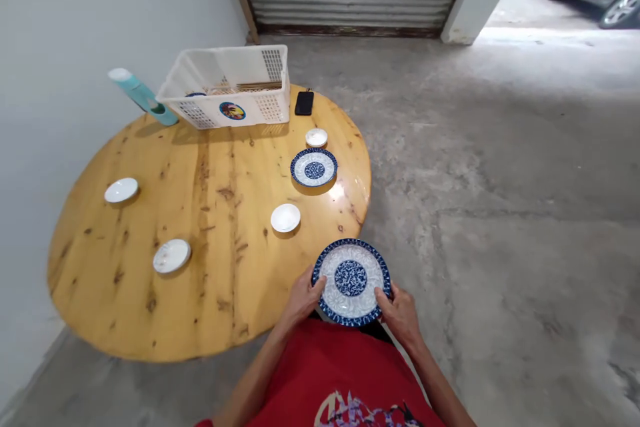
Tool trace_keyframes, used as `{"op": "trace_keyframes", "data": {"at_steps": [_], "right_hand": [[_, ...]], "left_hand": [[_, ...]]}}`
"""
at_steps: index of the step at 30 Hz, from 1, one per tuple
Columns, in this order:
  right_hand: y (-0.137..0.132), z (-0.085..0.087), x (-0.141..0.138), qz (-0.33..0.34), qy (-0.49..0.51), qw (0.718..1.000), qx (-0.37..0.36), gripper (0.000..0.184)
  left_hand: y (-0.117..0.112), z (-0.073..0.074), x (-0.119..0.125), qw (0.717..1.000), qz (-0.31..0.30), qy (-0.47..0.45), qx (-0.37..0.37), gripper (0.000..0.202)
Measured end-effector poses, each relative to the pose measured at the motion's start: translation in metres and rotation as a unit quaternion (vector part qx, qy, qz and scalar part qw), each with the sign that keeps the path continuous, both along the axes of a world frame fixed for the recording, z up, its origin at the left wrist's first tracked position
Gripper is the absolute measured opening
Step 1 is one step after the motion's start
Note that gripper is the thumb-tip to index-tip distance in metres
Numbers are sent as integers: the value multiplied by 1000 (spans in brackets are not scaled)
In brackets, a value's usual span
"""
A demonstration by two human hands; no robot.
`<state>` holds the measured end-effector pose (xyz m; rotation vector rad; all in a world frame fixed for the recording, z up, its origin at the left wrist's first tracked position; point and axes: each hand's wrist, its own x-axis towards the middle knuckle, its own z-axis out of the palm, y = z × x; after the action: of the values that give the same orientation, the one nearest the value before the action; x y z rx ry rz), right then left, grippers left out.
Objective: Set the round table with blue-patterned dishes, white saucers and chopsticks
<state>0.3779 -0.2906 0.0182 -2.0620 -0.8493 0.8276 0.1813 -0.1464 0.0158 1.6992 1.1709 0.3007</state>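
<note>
A blue-and-white patterned plate (pixel 350 310) is held between both hands, just off the table's near right edge, its face turned up toward me. My left hand (pixel 304 297) grips its left rim, thumb on top and fingers hidden beneath. On the opposite rim, my right hand (pixel 400 312) is closed the same way. A second blue-and-white plate (pixel 314 168) lies on the wooden table (pixel 200 307) beyond. Close to it are a small white dish (pixel 317 138) behind and a small white bowl (pixel 285 218) in front.
Two more small white dishes, one at far left (pixel 121 190) and one nearer (pixel 171 256), lie on the table. At the back stand a white plastic basket (pixel 255 110) holding chopsticks, a teal bottle (pixel 143 95) and a black phone (pixel 304 103). Concrete floor (pixel 525 213) extends to the right.
</note>
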Motion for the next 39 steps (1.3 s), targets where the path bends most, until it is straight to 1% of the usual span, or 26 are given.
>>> {"op": "trace_keyframes", "data": {"at_steps": [3,5,8,12,16,18,21,26,29,31,34,37,39], "right_hand": [[-18,6,52,16,-25,1000,-4,36],[-20,8,76,21,-33,999,-5,37],[-9,9,98,25,-17,1000,-8,38],[24,13,116,44,-5,999,7,36],[73,20,136,70,7,997,25,34],[105,23,147,90,12,995,35,33],[161,24,161,136,9,990,41,34],[261,14,172,210,-8,977,32,37],[312,4,173,247,-25,968,31,38],[340,-2,173,264,-38,963,31,37],[374,-10,173,290,-45,956,22,37],[402,-14,171,317,-67,946,17,36],[417,-17,170,336,-91,937,20,36]], "left_hand": [[-21,1,46,1000,5,2,0,36],[-26,3,67,1000,9,6,5,35],[-20,9,86,1000,21,3,19,35],[3,16,100,998,53,14,38,30],[36,21,115,994,84,11,75,24],[58,22,122,990,106,16,92,23],[96,21,129,983,146,34,109,22],[160,17,128,966,212,84,117,22],[194,14,125,957,236,122,113,24],[215,12,124,954,239,146,109,25],[243,7,123,949,234,186,97,27],[265,2,121,942,225,232,91,30],[276,0,120,936,217,262,87,33]]}}
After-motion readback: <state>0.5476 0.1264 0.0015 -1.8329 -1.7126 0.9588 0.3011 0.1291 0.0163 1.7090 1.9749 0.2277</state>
